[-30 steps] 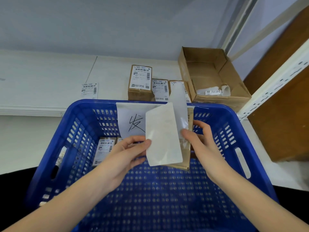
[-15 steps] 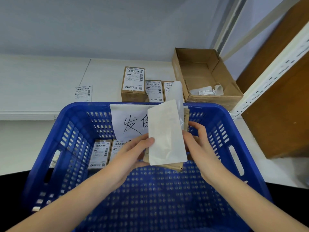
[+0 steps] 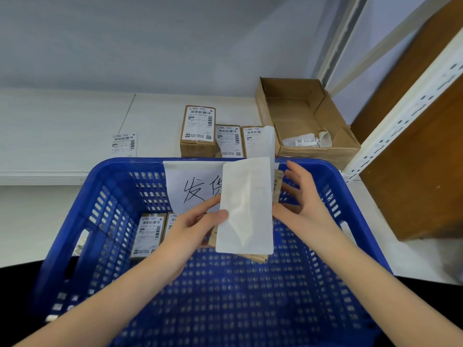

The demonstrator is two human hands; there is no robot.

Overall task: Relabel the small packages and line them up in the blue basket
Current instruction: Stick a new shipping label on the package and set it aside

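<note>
The small brown package (image 3: pixel 253 256) hangs over the blue basket (image 3: pixel 105 186), now almost hidden behind the white label sheet (image 3: pixel 246 206), which a second ago stood off to one side of it and has since swung flat across its face. The left hand (image 3: pixel 193 229) pinches the sheet's left edge between thumb and fingers; the right hand (image 3: pixel 304 209) steadies the package's far side, its fingers loosely spread. The label seems about to be pressed down. Two labelled packages (image 3: pixel 149 234) already lie in the basket's far left corner, and three more (image 3: pixel 199 128) wait on the desk (image 3: pixel 62 121).
</note>
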